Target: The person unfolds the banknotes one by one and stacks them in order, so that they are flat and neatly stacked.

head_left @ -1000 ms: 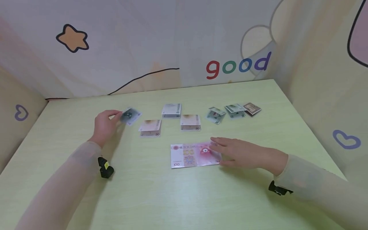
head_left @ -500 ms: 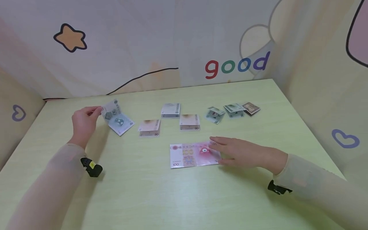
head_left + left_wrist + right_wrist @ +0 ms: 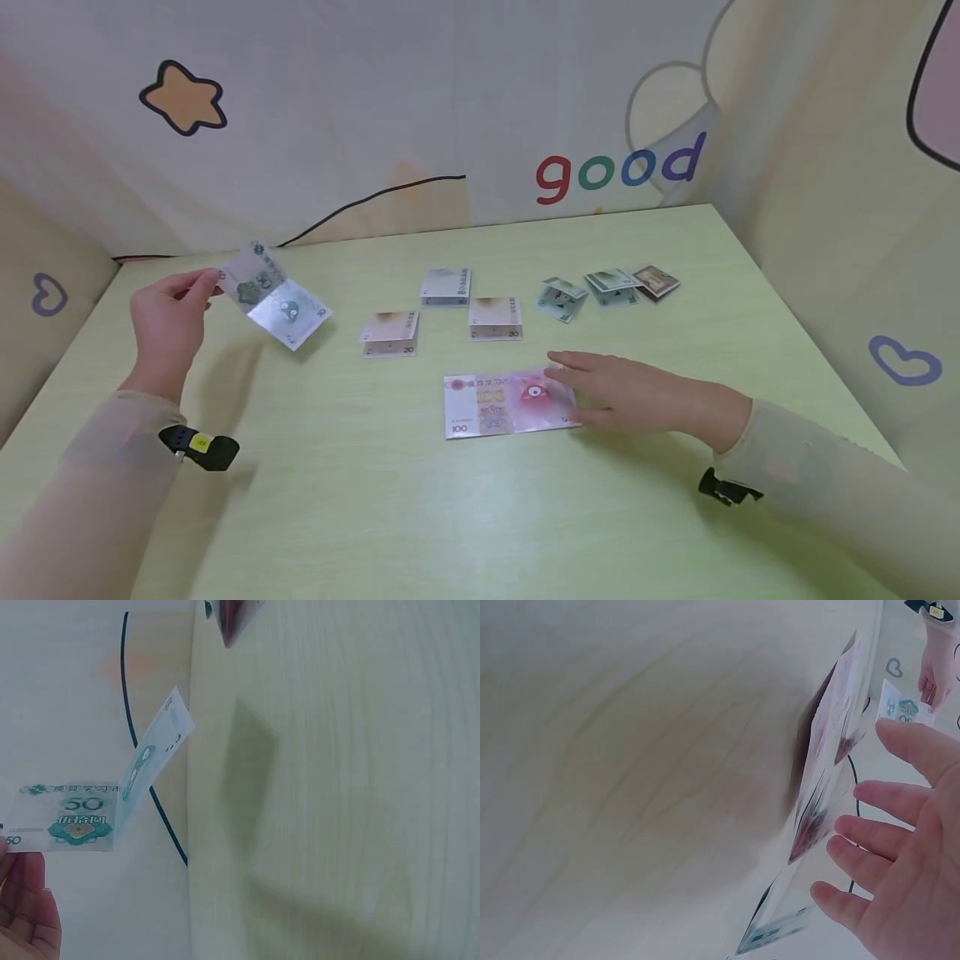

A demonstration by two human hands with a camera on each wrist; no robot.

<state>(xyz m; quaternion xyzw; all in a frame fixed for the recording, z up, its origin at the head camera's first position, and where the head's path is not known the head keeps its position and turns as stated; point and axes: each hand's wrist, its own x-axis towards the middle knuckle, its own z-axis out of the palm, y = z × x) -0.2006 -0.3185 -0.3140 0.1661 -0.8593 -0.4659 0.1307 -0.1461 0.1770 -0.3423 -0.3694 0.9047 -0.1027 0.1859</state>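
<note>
My left hand (image 3: 168,321) pinches a green-grey 50 play banknote (image 3: 283,310) by one end, at the left of the table in the head view. The note is creased across its middle, so its free half bends away, and its shadow lies on the wood. In the left wrist view the thumb and fingers (image 3: 26,907) hold its printed corner. A pink 100 play banknote (image 3: 480,410) lies spread out near the table's middle. Over its right end is my right hand (image 3: 637,396), fingers extended and spread, covering that edge. The right wrist view shows nothing held in its fingers (image 3: 874,832).
Folded notes stand partly sprung open behind the pink one: two brownish 20s (image 3: 390,327) and a pale note (image 3: 446,285). Farther right are two folded greenish notes (image 3: 562,298) and a folded brown one (image 3: 657,282). Printed curtains (image 3: 337,108) enclose the table's back and sides.
My left hand has moved left and lifted the 50 banknote off the table, and its fold has opened out. The right hand and the other banknotes stay put.
</note>
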